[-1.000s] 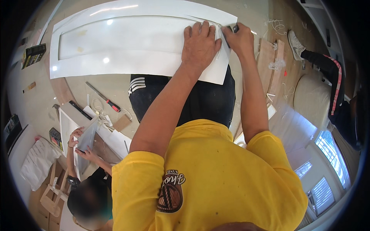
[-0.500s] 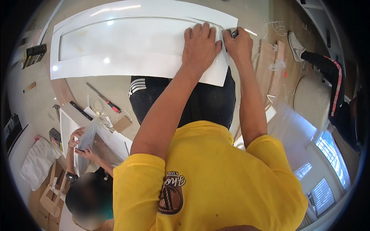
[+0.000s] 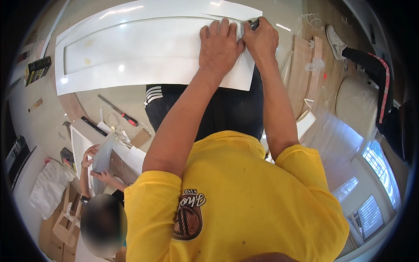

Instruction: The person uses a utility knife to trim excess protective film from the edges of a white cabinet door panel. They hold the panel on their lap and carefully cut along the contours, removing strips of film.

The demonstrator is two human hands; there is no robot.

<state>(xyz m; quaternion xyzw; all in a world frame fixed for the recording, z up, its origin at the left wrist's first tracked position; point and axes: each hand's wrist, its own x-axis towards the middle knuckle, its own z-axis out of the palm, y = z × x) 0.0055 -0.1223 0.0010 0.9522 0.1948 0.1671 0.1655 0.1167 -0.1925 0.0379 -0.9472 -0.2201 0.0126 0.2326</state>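
Observation:
A long white panel (image 3: 131, 48) with a recessed middle lies across my thighs in dark trousers (image 3: 227, 111). My left hand (image 3: 220, 48) rests on its right part, fingers spread and holding nothing. Close beside it, at the panel's right end, my right hand (image 3: 262, 41) is closed round a small black utility knife (image 3: 254, 25). Its blade is mostly hidden by the fingers. A pale loose strip (image 3: 239, 30) stands between the two hands, along the recess's right end.
A red-and-black-handled file (image 3: 126, 117) lies on the floor. At the lower left a co-worker's hands (image 3: 102, 174) hold a grey-white panel (image 3: 103, 153). Wooden boards (image 3: 301, 70) lie to the right, near another person's shoe (image 3: 336, 41). A dark box (image 3: 38, 70) stands far left.
The white panel and both my hands sit slightly further left and higher in the picture. My right hand still grips the knife at the panel's right end.

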